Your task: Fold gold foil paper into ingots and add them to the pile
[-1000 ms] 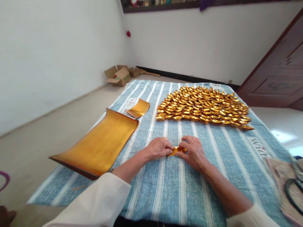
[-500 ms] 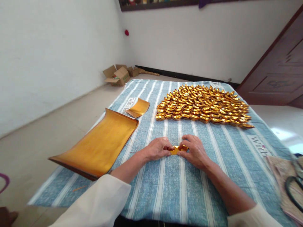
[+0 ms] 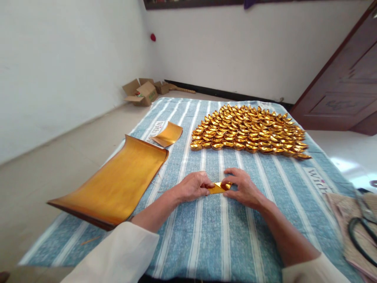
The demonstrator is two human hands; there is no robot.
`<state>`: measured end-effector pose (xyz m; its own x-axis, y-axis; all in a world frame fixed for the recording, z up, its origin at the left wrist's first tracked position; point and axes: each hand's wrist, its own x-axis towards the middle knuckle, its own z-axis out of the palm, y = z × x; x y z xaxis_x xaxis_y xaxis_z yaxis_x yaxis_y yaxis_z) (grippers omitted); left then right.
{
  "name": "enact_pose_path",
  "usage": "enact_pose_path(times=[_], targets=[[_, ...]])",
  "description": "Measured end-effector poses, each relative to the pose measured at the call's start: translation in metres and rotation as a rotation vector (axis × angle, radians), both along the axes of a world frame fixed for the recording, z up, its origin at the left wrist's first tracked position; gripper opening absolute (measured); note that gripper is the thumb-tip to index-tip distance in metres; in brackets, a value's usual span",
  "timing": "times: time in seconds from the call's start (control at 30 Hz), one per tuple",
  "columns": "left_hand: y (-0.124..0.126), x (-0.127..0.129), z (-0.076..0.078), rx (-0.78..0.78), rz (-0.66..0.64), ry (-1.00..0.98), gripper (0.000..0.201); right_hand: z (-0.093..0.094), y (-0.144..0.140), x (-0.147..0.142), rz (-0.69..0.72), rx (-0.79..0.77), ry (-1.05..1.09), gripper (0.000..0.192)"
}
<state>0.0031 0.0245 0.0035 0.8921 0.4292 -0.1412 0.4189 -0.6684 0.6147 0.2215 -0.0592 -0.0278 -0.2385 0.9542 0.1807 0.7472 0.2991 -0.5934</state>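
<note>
Between my hands, just above the striped cloth, is a small piece of folded gold paper [image 3: 217,188] with a slanting crease. My left hand [image 3: 196,185] pinches its left end between thumb and fingers. At the other end, my right hand [image 3: 240,188] grips the paper with curled fingers, the thumb on the near side. Beyond the hands stand several rows of folded gold paper ingots [image 3: 249,129], packed close together. To the left lies a large stack of gold paper sheets [image 3: 118,181] with curling edges, and behind it a smaller gold sheet stack [image 3: 168,134].
A blue and white striped cloth [image 3: 182,243] covers the table. Black-handled scissors [image 3: 363,228] rest on a beige cloth [image 3: 338,208] at the right edge. Open cardboard boxes [image 3: 141,92] sit on the floor by the far wall. A dark red door [image 3: 338,90] stands at right.
My right fingers have shifted slightly on the gold paper, and more of its creased surface shows. The whole view has moved a little, so the table things appear further left.
</note>
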Motion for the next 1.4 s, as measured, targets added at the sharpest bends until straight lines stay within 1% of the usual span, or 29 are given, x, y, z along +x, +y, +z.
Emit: enact_pose_path(times=[0.07, 0.17, 0.2, 0.3, 0.37, 0.5, 0.73, 0.9, 1.0, 1.2, 1.4], targets=[[0.0, 0.0, -0.001, 0.003, 0.003, 0.0, 0.014, 0.004, 0.001, 0.005, 0.046, -0.038, 0.034, 0.011], [0.001, 0.0, -0.001, 0.006, 0.001, -0.004, 0.013, 0.005, 0.003, 0.009, 0.068, -0.035, 0.047, 0.025], [0.001, 0.0, -0.001, 0.006, 0.002, -0.003, 0.013, 0.005, 0.003, 0.008, 0.057, -0.017, 0.043, 0.023], [0.0, 0.0, 0.0, 0.0, 0.004, -0.002, 0.015, 0.0, 0.002, 0.004, 0.005, 0.036, 0.021, 0.011], [0.0, 0.0, 0.0, -0.004, 0.002, -0.006, 0.015, -0.003, 0.002, 0.002, -0.023, 0.061, 0.001, 0.008], [0.0, 0.0, 0.0, -0.001, 0.013, -0.006, 0.013, -0.006, 0.001, 0.0, -0.03, 0.086, -0.021, 0.007], [-0.001, -0.001, 0.0, 0.006, 0.019, 0.003, 0.016, -0.005, 0.002, 0.001, -0.021, 0.074, -0.029, 0.009], [-0.003, -0.003, -0.001, 0.026, 0.002, -0.013, 0.021, -0.007, 0.002, 0.001, -0.013, 0.097, -0.013, 0.01], [-0.003, -0.004, -0.001, 0.037, -0.005, -0.02, 0.02, -0.007, 0.002, 0.0, -0.008, 0.102, -0.013, 0.009], [-0.006, -0.003, 0.004, 0.02, 0.019, -0.015, 0.016, -0.006, 0.002, -0.001, -0.013, 0.108, -0.024, 0.01], [-0.008, 0.0, 0.012, 0.069, 0.019, 0.015, 0.015, -0.006, 0.003, -0.001, -0.007, 0.123, -0.038, 0.009]])
